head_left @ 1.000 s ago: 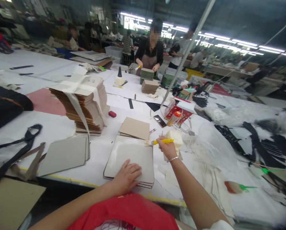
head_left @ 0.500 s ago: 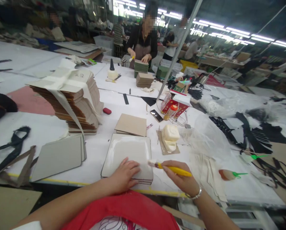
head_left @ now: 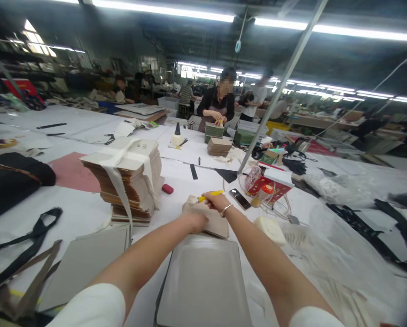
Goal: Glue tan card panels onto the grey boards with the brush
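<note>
In the head view my right hand is closed round a yellow-handled brush, its bristle end pointing left. My left hand lies just beside it, over the tan cardboard pieces; its fingers are smeared by motion and partly hidden. Nearer to me, between my forearms, a stack of grey-white boards with rounded corners shows a slight sheen on top. A cream tub stands right of my right forearm, partly covered by it.
A strapped stack of brown card pieces stands at left, with grey boards in front. A phone, a jar with an orange lid and a red box are at right. Across the table a co-worker handles green-edged stacks.
Both hands have moved forward from the grey-white boards to the tan cardboard behind them, the brush still in my right hand. My view has tilted up, showing more of the room.
</note>
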{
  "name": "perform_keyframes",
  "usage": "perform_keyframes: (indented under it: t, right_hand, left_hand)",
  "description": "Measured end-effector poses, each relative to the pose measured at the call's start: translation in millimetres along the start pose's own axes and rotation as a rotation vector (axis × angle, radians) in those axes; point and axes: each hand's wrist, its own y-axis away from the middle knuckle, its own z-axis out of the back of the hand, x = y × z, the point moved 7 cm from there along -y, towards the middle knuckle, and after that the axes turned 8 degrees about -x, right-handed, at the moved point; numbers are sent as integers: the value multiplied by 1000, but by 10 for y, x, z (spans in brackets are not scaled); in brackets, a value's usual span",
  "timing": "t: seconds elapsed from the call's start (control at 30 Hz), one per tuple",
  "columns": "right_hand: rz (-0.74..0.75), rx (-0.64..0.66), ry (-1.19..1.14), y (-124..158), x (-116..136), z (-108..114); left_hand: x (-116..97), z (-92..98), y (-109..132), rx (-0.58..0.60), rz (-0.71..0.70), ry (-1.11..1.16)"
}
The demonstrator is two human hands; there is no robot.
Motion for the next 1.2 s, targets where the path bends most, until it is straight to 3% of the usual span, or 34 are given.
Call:
perform_keyframes:
  t: [0.13,0.33,0.43,0.53,0.6,0.67,0.77,0.87,0.97,1.03,1.1,1.2]
  right_hand:
    - [2,4,89,-236,1,-319]
    - [-59,-44,224,-481,-236,-277]
    - [-141,-97,286,-484,-519,5]
    - [-194,-182,347,-374,-779,527]
    - [-170,-245,378,-252,-861,873]
    - [-96,-277,394,-99,-875,1076]
    - [40,-226,398,190,-872,1061]
    - [144,-57,395,520,-891,891]
    - [79,52,284,750,-924,934]
    - [0,-13,133,794,-895,1139]
    - [-33,-180,-37,798,-824,1423]
    - [-19,-380,-188,860,-720,1734]
  left_hand:
    - [1,-179,-112,44,-11,-77]
    - [34,-165,-175,90,-55,-153]
    - [30,-159,-178,86,-71,-187]
    - [21,-176,-183,67,-79,-204]
    - [10,-187,-194,49,-79,-212]
    - [-8,-192,-206,32,-81,-220]
    - [-33,-197,-217,19,-87,-229]
    - [-37,-196,-235,13,-96,-228]
    - [-38,-194,-268,25,-100,-214]
    - [-55,-180,-280,34,-97,-193]
    - [-85,-130,-267,23,-88,-161]
    - [-105,85,-200,-85,-46,-104]
